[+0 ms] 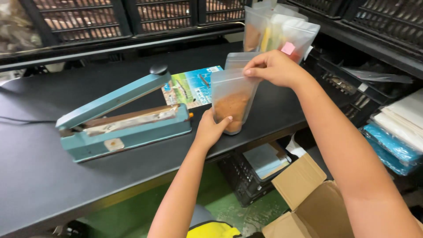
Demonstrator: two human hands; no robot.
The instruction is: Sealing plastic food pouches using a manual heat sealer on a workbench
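Teal-painted metal makes up the heat sealer (125,119) that sits on the black table (39,176), its long lever arm raised at a slant with a round black knob at the tip and a worn brownish strip along the sealing bar. Just behind it lies a flat printed sheet (191,86) in blue and green, and farther back a cluster of filled frosted pouches (277,31) stands upright near the dark wire racks (132,17). Nothing lies between the sealer and the pouch in hand. That frosted plastic pouch (231,103) stands upright near the table's front edge, just right of the sealer, its lower half packed with a reddish-brown powder and its upper part clear and flat; a second empty-looking pouch top shows right behind it. Reaching up from below, the left hand (210,130) cups the pouch's lower left side, thumb pressed against the front. Coming in from the right with the forearm stretched across the view, the right hand (273,68) pinches the pouch's top edge between curled fingers and thumb. Below the table's edge are an open cardboard box (315,202), a black crate and a green floor.
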